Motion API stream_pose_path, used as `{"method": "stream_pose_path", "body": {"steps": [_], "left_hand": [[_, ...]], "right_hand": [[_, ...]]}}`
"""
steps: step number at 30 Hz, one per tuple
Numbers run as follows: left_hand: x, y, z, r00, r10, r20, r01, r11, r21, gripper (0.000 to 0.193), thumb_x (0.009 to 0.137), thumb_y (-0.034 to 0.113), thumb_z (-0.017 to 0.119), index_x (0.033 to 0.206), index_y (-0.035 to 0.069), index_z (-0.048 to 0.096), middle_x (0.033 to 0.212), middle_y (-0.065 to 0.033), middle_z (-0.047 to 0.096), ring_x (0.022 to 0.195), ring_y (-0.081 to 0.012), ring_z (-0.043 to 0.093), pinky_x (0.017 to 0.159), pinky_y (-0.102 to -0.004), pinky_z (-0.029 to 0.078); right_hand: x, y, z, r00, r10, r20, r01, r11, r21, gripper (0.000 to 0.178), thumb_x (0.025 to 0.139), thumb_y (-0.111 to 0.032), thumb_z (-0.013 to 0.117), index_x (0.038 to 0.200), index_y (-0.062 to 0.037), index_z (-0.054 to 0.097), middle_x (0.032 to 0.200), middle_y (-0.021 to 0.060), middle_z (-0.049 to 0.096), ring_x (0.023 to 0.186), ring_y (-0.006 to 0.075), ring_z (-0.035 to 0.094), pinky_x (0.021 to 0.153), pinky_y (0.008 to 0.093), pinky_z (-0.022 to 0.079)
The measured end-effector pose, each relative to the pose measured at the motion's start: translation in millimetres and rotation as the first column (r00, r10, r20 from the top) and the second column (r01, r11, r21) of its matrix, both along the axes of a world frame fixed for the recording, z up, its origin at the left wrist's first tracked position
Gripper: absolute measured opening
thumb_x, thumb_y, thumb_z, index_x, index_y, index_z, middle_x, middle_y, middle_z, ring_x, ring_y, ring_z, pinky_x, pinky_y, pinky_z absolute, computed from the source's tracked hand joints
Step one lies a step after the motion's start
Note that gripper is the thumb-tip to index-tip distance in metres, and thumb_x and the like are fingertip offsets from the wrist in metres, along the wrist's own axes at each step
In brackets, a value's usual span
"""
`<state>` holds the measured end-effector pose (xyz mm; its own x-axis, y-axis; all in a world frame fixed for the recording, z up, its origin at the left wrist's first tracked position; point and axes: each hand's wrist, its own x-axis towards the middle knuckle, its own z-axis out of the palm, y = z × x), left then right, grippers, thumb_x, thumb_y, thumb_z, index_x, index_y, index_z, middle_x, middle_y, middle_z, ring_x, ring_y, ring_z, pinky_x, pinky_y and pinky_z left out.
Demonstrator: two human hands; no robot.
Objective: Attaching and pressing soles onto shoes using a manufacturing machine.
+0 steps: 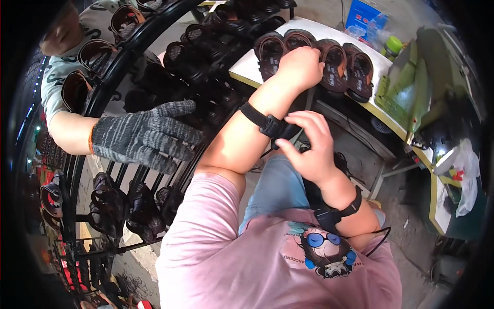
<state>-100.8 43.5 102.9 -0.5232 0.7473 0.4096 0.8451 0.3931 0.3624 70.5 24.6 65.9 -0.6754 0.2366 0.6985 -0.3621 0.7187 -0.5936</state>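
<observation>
Two pairs of dark brown sandals stand side by side on the white, yellow-edged table ahead of me. My left hand (302, 68) is closed over the second sandal (300, 39) from the left; its fingertips are hidden underneath. Left of it is another sandal (268, 55), and to its right are a third sandal (334, 67) and a fourth sandal (359, 74). My right hand (316, 147) is lower, thumb and fingers apart. It sits beside the black strapped device (272, 126) on my left forearm; whether it touches it is unclear.
Black metal racks (95, 105) loaded with dark sandals (139, 211) fill the left side. Another person's grey-gloved hand (146, 134) reaches in over the rack. On the right table are a green machine (401, 85), a green-capped bottle (392, 46) and a clear plastic bag (467, 177).
</observation>
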Motion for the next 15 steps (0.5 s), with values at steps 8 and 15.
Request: {"method": "stream_pose_path", "body": {"steps": [8, 15], "left_hand": [[32.1, 4.3, 16.3, 0.995, 0.071, -0.068, -0.077, 0.993, -0.089, 0.025, 0.08, 0.026, 0.06, 0.092, 0.006, 0.068, 0.091, -0.0145, 0.066, 0.09, -0.0312, 0.062, 0.078, -0.0408, 0.051], [53.8, 0.6, 8.7, 0.9, -0.002, -0.435, -0.001, 1.0, -0.008, 0.013, 0.076, 0.017, 0.059, 0.08, 0.006, 0.064, 0.082, -0.0104, 0.063, 0.082, -0.0278, 0.062, 0.072, -0.0399, 0.05]], "right_hand": [[20.2, -16.0, -2.8, 0.994, -0.023, 0.11, 0.032, 0.996, -0.08, 0.039, 0.061, -0.013, 0.075, 0.093, -0.0077, 0.053, 0.071, 0.0026, 0.05, 0.074, 0.0227, 0.051, 0.074, 0.0355, 0.038], [32.6, -19.1, 5.6, 0.989, -0.012, 0.146, 0.011, 1.0, 0.004, 0.025, 0.06, -0.011, 0.074, 0.075, -0.0083, 0.053, 0.074, 0.0021, 0.049, 0.071, 0.0191, 0.051, 0.071, 0.033, 0.037]]}}
